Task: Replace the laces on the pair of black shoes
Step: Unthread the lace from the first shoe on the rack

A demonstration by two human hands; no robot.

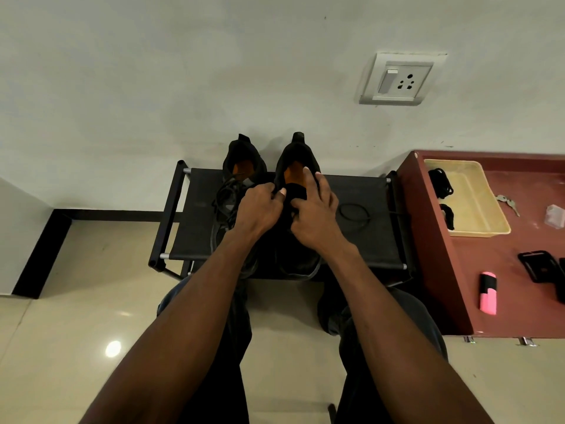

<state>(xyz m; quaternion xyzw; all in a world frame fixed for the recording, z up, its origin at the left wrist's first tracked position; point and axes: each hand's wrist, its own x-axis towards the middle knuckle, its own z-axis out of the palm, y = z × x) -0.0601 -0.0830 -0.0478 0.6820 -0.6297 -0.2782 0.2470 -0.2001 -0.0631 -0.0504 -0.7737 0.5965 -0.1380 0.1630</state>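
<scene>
Head view: a person sits facing a low black rack [360,191] that carries both shoes, toes toward the sitter.
Right shoe [298,166]: stands on the rack just beside the other; both hands work at its eyelet area.
Left hand [260,206]: curled, pinching something dark at the shoe's tongue, most likely a lace end; black on black hides it.
Right hand [315,215]: fingers spread on the collar and tongue, steadying the shoe; no clear grasp visible.
Left shoe [241,172]: loose dark laces [226,197] lie tangled over its front.
Loose lace [354,213]: a coiled black loop on the rack, right of the shoes.
Tray [483,221]: on the red tabletop [519,289], holding more black lace bundles [440,182].
Progress: judged early to middle; neither shoe looks neatly laced, so threading and tying remain for both.
</scene>
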